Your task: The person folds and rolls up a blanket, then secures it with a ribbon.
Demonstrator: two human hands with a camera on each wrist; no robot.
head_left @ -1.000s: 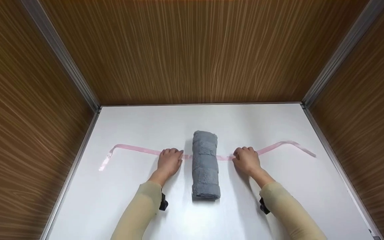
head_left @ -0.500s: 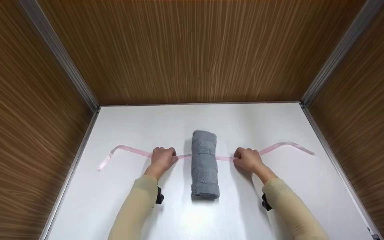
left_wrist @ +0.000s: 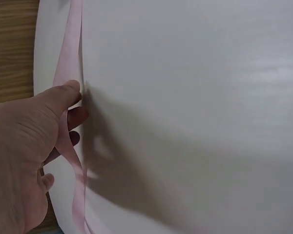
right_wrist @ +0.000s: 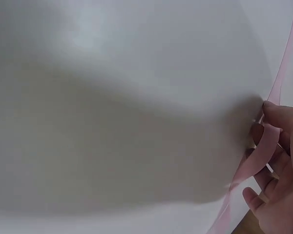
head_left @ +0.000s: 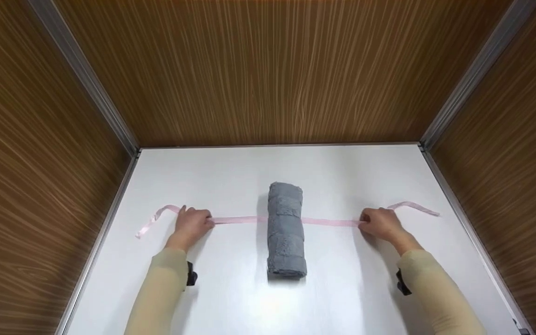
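- Head view showed the rolled grey towel (head_left: 286, 230) mid-table with the pink ribbon (head_left: 244, 219) running under it; the wrist views missed the towel.
- Left hand (head_left: 191, 224) and right hand (head_left: 379, 223) each pinched the ribbon, well out to either side.

A white table (head_left: 231, 302) sits enclosed by three wood-grain walls (head_left: 268, 70) with metal corner strips (head_left: 86, 79).

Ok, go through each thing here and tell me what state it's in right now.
Grey towel: rolled up, lying on the white table.
Pink ribbon: stretched straight, passing under the towel.
Left hand: pinching the ribbon left of the towel.
Right hand: pinching the ribbon right of the towel.
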